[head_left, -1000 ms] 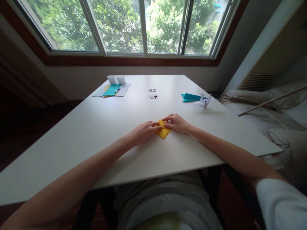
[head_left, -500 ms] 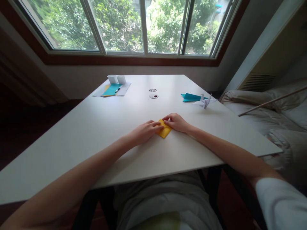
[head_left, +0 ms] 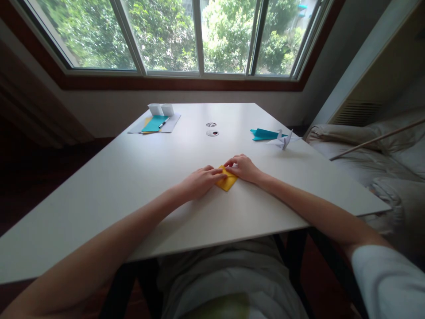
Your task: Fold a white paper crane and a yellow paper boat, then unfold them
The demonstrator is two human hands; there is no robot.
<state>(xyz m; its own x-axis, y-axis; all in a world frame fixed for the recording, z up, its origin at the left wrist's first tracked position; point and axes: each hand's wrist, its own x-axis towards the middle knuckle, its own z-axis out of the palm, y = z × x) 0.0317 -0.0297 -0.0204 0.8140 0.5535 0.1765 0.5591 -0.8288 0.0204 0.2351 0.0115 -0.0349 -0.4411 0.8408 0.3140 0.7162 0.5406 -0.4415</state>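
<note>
Inward from the middle of a white table's (head_left: pixel 99 186) near edge, a folded yellow paper (head_left: pixel 227 184) is lying under a person's fingers, the left hand (head_left: pixel 200 180) resting its own, extended, across one side and the right hand (head_left: pixel 245 169) curling thumb and forefinger at the other; whether either is pinching cannot be told. Beyond, toward the right edge, a white paper crane (head_left: pixel 283 141) is standing before a teal folded paper (head_left: pixel 264 134), while a pen (head_left: pixel 164 123) is lying by a teal sheet (head_left: pixel 152 124) near the far left corner.
</note>
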